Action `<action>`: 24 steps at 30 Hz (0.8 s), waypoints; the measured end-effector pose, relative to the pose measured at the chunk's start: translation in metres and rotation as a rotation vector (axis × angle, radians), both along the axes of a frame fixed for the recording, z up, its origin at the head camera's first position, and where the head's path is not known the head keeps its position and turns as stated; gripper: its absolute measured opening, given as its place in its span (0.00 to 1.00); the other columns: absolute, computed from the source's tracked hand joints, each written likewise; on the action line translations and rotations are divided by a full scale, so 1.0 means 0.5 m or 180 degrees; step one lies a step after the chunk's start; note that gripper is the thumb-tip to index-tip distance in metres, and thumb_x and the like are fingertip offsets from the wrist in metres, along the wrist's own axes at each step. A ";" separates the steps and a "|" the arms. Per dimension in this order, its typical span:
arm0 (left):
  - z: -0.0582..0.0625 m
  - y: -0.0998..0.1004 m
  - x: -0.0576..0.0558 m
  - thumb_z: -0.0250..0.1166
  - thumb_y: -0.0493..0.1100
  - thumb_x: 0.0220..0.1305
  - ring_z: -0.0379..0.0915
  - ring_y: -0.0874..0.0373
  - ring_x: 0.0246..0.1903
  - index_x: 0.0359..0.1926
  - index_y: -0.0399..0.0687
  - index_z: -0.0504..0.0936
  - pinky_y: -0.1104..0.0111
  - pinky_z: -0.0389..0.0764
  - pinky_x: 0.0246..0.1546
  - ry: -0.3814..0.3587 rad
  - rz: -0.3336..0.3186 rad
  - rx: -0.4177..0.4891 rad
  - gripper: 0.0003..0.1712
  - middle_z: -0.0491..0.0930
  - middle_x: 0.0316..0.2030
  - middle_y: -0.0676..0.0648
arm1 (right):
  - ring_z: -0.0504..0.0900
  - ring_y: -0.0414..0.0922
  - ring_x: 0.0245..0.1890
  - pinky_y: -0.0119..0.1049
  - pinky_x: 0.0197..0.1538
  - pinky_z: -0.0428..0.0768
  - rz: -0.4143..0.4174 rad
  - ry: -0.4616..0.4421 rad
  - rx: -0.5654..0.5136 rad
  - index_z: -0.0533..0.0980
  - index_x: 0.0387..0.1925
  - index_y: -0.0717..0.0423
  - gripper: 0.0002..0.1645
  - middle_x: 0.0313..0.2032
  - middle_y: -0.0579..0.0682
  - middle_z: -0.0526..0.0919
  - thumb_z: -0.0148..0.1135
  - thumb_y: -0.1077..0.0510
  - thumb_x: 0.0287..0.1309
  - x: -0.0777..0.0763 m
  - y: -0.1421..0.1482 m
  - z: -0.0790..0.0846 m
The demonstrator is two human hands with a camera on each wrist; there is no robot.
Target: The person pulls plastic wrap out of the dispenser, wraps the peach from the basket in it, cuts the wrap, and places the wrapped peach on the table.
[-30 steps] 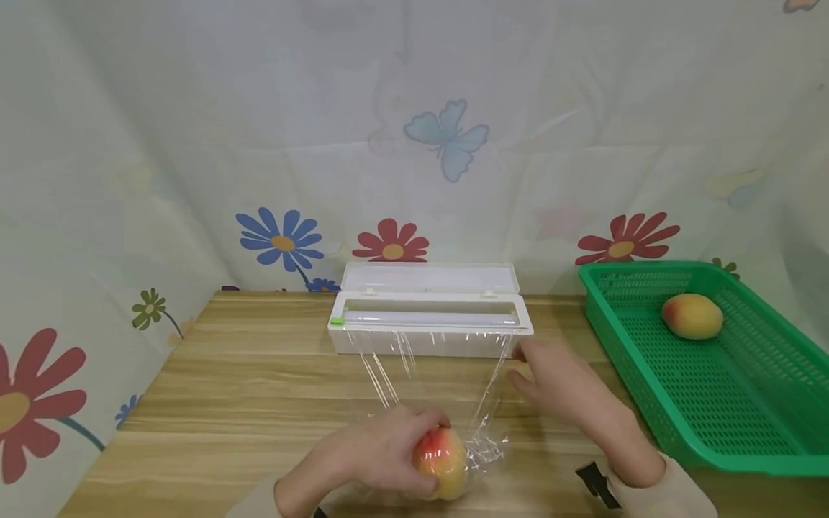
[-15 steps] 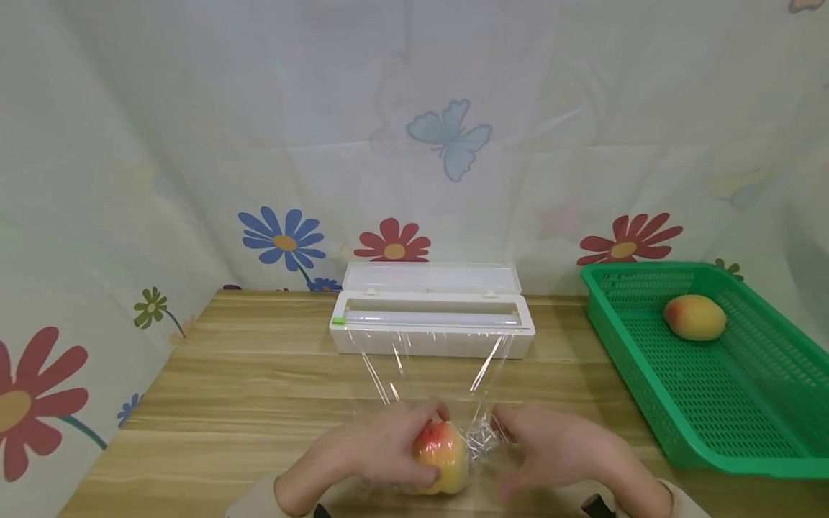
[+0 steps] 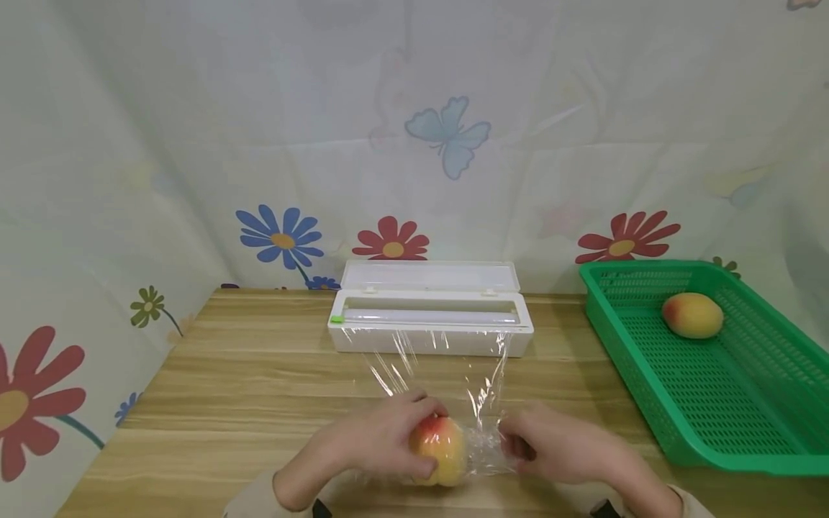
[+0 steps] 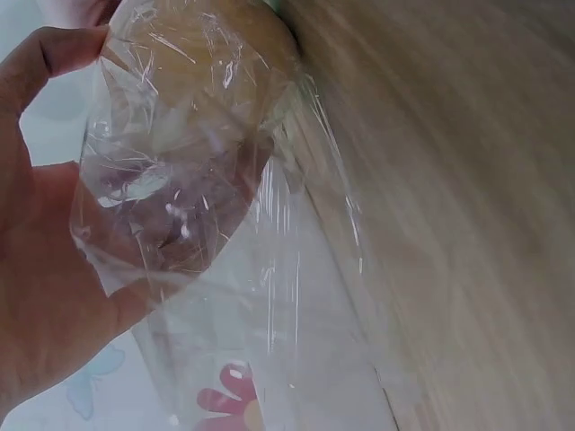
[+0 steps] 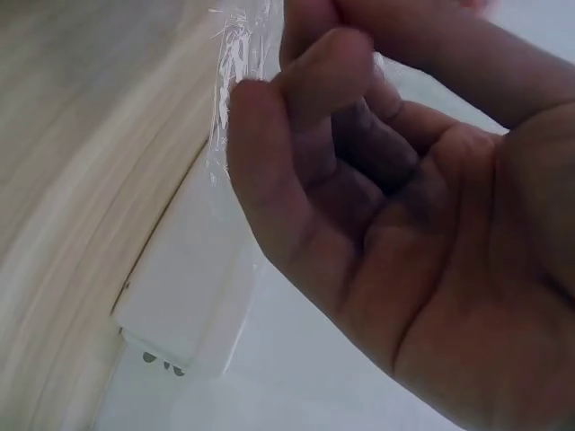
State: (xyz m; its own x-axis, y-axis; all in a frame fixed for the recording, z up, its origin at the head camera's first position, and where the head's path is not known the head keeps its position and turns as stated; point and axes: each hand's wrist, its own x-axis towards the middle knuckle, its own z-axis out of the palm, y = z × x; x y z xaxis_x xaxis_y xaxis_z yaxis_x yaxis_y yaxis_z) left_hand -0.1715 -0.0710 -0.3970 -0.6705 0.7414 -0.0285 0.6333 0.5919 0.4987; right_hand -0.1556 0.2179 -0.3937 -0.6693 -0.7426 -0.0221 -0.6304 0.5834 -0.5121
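A yellow mango with a red top point(image 3: 442, 452), covered in clear plastic wrap, rests on the wooden table near the front. My left hand point(image 3: 382, 437) grips it from the left, thumb in front and fingers behind. The wrap point(image 3: 482, 450) bunches up to the mango's right, where my right hand point(image 3: 557, 447) pinches it. In the right wrist view, the right hand's fingers are curled beside the shiny film point(image 5: 232, 67). From the mango the film stretches back to a white wrap dispenser point(image 3: 430, 342), whose lid stands raised over the roll.
At the right stands a green plastic basket point(image 3: 637, 388) with another mango point(image 3: 693, 315) inside. A flowered cloth point(image 3: 291, 129) hangs behind the wooden table point(image 3: 233, 374). A small green slider point(image 3: 337, 319) sits at the dispenser's left end.
My right hand has come from near the dispenser's right corner down to the bunched wrap and now pinches it, drawing it out to the right. The left hand keeps its grip on the mango.
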 end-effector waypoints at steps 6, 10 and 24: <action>-0.002 -0.001 -0.008 0.71 0.53 0.57 0.72 0.67 0.43 0.61 0.47 0.79 0.73 0.76 0.46 -0.0012 -0.0023 0.0052 0.32 0.77 0.48 0.58 | 0.69 0.30 0.25 0.28 0.28 0.73 0.0069 -0.0255 0.0116 0.75 0.30 0.45 0.18 0.25 0.33 0.71 0.67 0.72 0.48 0.000 0.013 0.010; -0.005 -0.002 -0.014 0.72 0.48 0.56 0.74 0.67 0.42 0.60 0.48 0.76 0.74 0.77 0.46 -0.0096 -0.0080 0.0294 0.30 0.80 0.45 0.58 | 0.70 0.30 0.27 0.28 0.31 0.73 0.0166 -0.0208 0.0115 0.77 0.33 0.45 0.17 0.26 0.33 0.72 0.66 0.71 0.48 -0.002 0.024 0.013; -0.010 -0.004 -0.023 0.65 0.47 0.67 0.67 0.60 0.48 0.57 0.43 0.83 0.68 0.73 0.53 0.0362 -0.0071 0.0300 0.21 0.74 0.48 0.52 | 0.72 0.33 0.27 0.33 0.31 0.74 -0.0234 -0.0362 0.0333 0.78 0.43 0.48 0.13 0.27 0.36 0.74 0.69 0.63 0.56 0.003 0.042 0.041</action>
